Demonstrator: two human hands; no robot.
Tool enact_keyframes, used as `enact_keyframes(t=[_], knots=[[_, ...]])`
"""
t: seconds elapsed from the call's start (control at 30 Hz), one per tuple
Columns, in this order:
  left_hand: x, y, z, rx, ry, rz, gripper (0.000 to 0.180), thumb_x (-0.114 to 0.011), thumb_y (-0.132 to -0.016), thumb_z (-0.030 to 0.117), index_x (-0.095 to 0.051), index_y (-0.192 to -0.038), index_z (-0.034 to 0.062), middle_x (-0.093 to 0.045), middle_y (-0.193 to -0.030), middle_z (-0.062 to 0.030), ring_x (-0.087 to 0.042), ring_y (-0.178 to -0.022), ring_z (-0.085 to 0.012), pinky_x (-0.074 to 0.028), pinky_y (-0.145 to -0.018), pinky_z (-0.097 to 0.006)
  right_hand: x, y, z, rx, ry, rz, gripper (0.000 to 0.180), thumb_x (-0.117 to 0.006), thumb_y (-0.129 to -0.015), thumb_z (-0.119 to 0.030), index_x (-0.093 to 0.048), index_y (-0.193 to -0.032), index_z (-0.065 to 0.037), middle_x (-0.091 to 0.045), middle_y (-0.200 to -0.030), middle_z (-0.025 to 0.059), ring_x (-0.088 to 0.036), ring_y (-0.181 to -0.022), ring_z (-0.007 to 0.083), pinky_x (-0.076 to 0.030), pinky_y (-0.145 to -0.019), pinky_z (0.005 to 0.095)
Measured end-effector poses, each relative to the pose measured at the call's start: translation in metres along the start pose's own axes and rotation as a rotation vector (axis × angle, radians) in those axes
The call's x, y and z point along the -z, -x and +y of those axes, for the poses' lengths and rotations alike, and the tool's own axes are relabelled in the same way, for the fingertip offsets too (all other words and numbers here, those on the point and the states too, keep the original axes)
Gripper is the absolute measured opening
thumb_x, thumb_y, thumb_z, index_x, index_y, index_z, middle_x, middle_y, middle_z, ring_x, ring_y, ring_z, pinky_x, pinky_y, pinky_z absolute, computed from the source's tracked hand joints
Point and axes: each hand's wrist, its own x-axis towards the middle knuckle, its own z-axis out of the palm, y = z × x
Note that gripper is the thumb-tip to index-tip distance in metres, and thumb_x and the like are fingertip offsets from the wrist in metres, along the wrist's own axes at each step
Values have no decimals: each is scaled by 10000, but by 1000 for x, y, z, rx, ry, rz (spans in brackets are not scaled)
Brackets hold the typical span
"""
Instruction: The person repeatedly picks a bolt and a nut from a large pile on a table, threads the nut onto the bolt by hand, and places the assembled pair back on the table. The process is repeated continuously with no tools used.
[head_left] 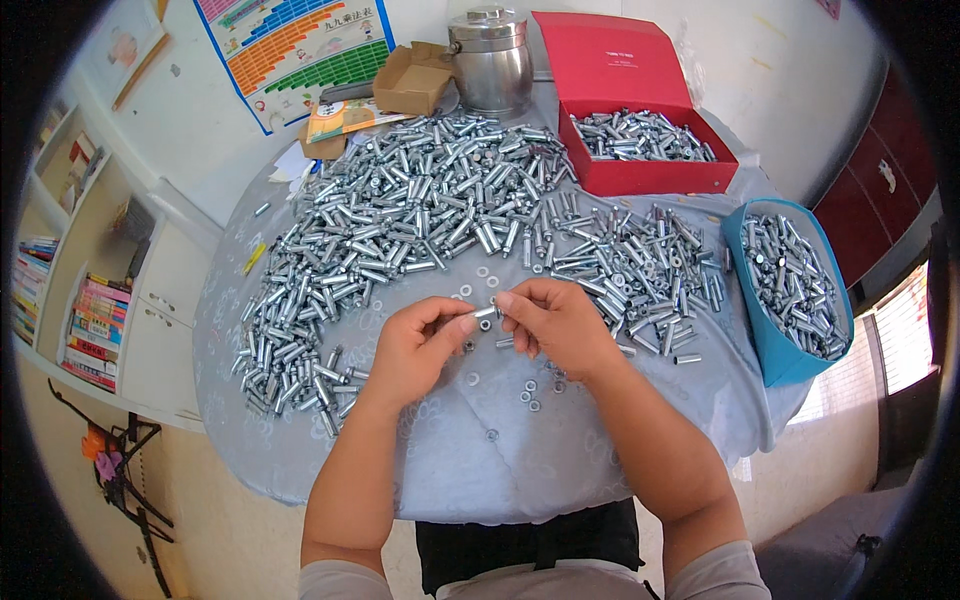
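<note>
Over the middle of the table my left hand (418,340) pinches a silvery metal sleeve anchor (484,313) between thumb and fingertips. My right hand (553,322) is closed at the anchor's right end, thumb and forefinger on a small ring-like piece there, a washer or nut; which one I cannot tell. Loose washers (466,291) lie just beyond the hands, and several nuts (534,406) rest nearer me, below my right hand. A large heap of sleeve anchors (400,205) curves around the far and left sides. A smaller heap of bolts and sleeves (650,265) spreads to the right.
At the back right, an open red box (640,180) holds more anchors, and a blue bin (775,345) at the right edge is full of them. Behind the heap stand a lidded steel pot (490,65) and a cardboard box (412,80). A grey cloth (455,470) covers the round table.
</note>
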Motion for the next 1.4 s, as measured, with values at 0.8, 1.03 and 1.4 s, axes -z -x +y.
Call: enact_keyframes(t=[0.8,1.03,1.4], knots=[[1,-3,-4,123,237,14,180,-645,-920,156,-673,-975,-13,-662,-762,-50,-581,-590,-103,-461,-555,-232,-4,-3,4,64,-73,11,188,-665,-894,-119,-643,-1038,-1,-630,-792,16,-572,-669,83,-469,-601,233],[2,-3,-6,123,259,28,186,-639,-923,162,-670,-979,-13,-660,-760,-56,-585,-583,-111,-470,-548,-234,-4,-2,1,18,-41,15,182,-666,-900,-144,-646,-1008,0,-629,-806,24,-570,-646,86,-468,-569,234],[2,-3,-5,106,285,47,193,-641,-919,163,-664,-987,-16,-659,-770,-66,-584,-578,-121,-485,-545,-244,2,-4,7,-51,-21,-74,256,-649,-918,-184,-625,-1092,2,-640,-876,57,-590,-661,103,-493,-590,236]])
